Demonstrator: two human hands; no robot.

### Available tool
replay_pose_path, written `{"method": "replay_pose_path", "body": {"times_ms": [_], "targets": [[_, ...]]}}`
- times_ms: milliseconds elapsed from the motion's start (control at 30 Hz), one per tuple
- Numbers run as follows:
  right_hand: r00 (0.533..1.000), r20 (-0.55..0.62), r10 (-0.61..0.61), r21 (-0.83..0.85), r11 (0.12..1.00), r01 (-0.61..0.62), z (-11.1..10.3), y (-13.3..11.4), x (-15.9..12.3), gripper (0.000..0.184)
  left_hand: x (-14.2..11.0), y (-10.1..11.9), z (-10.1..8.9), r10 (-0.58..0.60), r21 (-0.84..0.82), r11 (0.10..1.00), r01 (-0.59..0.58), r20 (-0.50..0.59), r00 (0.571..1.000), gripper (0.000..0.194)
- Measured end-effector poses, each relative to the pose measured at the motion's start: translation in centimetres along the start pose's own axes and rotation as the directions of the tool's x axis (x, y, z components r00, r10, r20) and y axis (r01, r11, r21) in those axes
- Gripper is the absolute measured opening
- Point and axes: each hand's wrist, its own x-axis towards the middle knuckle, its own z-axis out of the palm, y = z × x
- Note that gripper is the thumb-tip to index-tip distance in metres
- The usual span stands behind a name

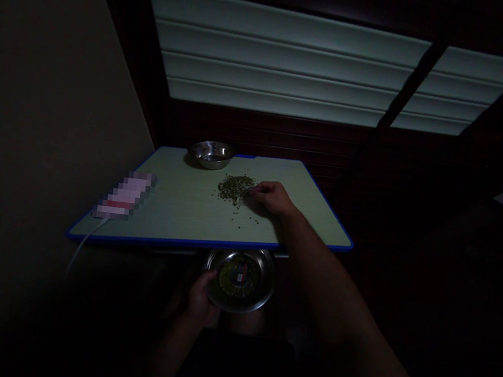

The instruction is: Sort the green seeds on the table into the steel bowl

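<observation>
My right hand (272,197) reaches over the table from the right, its fingers pinched together at the right edge of a loose pile of small greenish-brown beans or seeds (234,187). What sits between the fingertips is too dark to make out. My left hand (202,298) grips the rim of a shiny metal bowl (260,303) below the table's front edge, thumb on top. Inside that bowl are greenish grains, and a small dark object with an orange strip and a pale label (240,273) shows in the middle.
The pale table (176,204) has a blue edge. A second metal bowl (212,154) stands at its back left. A blurred-out pink and white object (124,196) with a white cable (84,241) lies at the left. Behind is a dark-framed, pale-panelled front (277,57).
</observation>
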Motion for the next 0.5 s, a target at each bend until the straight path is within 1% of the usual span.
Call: {"method": "replay_pose_path", "body": {"times_ms": [200, 367, 500], "targets": [[0.998, 0.037, 0.053, 0.063, 0.996, -0.055, -0.04, -0.39, -0.14, 0.015, 0.19, -0.19, -0.13, -0.004, -0.019, 1.000, 0.004, -0.001, 1.000, 0.013], [0.998, 0.047, 0.043, 0.050, 0.998, -0.046, -0.03, -0.38, -0.17, 0.015, 0.22, -0.16, -0.27, 0.008, -0.013, 1.000, -0.007, 0.012, 1.000, 0.012], [0.996, 0.065, 0.066, 0.031, 0.997, -0.069, -0.13, -0.47, -0.19, 0.013, 0.39, -0.13, -0.49, 0.005, -0.003, 1.000, -0.005, 0.007, 1.000, 0.012]]}}
